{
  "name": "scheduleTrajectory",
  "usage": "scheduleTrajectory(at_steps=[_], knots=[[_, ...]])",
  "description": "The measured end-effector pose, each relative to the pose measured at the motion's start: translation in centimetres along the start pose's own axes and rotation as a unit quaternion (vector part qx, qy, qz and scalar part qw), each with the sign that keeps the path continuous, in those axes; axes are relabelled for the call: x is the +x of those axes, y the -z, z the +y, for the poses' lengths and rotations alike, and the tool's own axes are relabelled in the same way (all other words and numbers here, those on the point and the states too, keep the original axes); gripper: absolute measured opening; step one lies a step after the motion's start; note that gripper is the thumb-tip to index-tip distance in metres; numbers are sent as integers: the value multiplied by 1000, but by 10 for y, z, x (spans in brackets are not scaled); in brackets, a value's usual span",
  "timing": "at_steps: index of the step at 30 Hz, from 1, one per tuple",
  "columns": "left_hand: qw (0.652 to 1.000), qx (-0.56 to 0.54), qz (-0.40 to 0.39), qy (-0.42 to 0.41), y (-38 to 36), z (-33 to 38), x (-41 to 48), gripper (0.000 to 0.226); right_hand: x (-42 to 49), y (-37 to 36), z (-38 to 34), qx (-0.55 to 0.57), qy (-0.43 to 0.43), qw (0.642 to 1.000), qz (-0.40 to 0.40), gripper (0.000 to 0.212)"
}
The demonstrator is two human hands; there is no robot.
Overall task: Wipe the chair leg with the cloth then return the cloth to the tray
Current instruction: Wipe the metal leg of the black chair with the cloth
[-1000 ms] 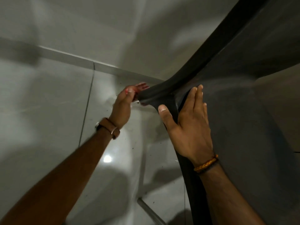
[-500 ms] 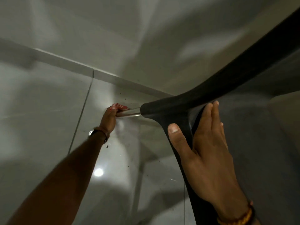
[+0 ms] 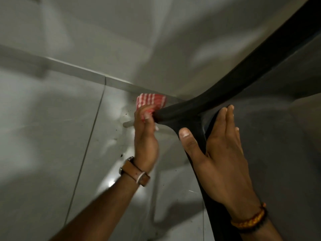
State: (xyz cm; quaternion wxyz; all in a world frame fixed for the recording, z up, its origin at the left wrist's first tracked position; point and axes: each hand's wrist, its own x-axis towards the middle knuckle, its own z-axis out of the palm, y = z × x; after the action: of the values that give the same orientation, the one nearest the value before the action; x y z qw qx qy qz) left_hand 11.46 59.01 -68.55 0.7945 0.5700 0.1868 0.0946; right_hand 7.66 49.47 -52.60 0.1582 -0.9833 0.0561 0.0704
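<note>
A dark chair is tipped over, its black frame [image 3: 184,113] branching near the middle of the view. A thin metal chair leg [image 3: 128,124] sticks out of the frame toward the left, only its tip showing past my left hand. My left hand [image 3: 145,136] is closed around the leg where it meets the black socket, holding a red-and-white striped cloth [image 3: 151,101] that bunches above my fingers. My right hand [image 3: 217,153] lies flat with fingers together against the dark chair frame and seat, thumb hooked over the frame's edge. No tray is in view.
Glossy grey floor tiles [image 3: 52,136] with specks of dirt fill the left and bottom. A pale skirting strip [image 3: 78,70] runs along the grey wall [image 3: 121,32] behind. The chair's dark seat surface [image 3: 278,153] fills the right side.
My left hand slid out toward the leg's tip, then back up to the black socket, and the striped cloth now shows plainly. My right hand stays pressed on the chair.
</note>
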Motion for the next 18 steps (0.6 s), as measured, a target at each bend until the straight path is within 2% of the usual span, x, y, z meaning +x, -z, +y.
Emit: scheduleTrajectory(at_steps=[3,6,9,11,14,16,18], knots=[[996,-9,11,-86,-18,11,-12,37,0,0,1,2,0,1000,1,119],[987,45,16,-156,-6,-27,12,42,0,-1,2,6,5,1000,6,120],[995,84,13,-46,34,-94,54,48,1,-1,5,9,7,1000,8,120],[989,139,-43,38,59,-121,87,54,1,-2,5,15,13,1000,12,119],[967,186,-100,142,71,-133,118,40,2,-3,7,13,19,1000,14,120],[968,152,-82,180,66,-128,119,32,2,-2,7,13,22,1000,11,119],[974,94,-40,200,57,-104,104,35,2,-2,5,14,26,999,14,119]])
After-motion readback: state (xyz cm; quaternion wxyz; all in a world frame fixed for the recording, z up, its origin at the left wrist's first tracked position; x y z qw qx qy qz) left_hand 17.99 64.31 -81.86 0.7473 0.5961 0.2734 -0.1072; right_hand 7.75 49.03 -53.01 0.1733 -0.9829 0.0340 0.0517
